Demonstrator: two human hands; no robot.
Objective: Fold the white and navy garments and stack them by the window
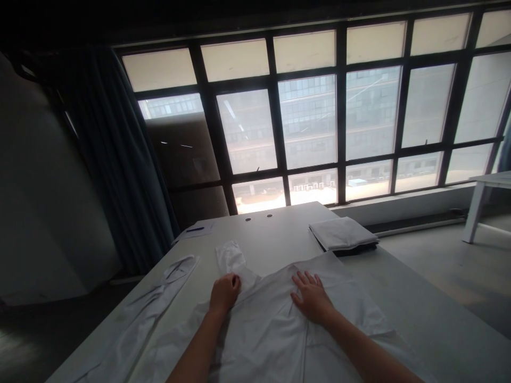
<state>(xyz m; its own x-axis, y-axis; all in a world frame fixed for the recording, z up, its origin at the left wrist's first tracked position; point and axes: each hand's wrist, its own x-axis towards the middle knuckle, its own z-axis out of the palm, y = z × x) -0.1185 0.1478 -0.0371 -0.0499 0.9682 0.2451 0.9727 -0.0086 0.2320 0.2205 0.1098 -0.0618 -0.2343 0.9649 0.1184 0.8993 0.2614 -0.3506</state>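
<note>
A white garment (267, 330) lies spread and wrinkled over the near part of the table, running off the bottom of the view. A narrow part like a sleeve (231, 256) reaches away from it, just beyond my left hand. My left hand (225, 291) is closed at the garment's far left edge, with the fabric pinched in its fingers. Flat on the cloth to the right rests my right hand (312, 298), fingers spread and holding nothing.
The white table (279, 226) extends toward tall windows. Another long white cloth piece (159, 298) lies along its left side. A folded white cloth stack (343, 233) sits on something dark at the right edge. Far left are papers with a blue pen (195, 229).
</note>
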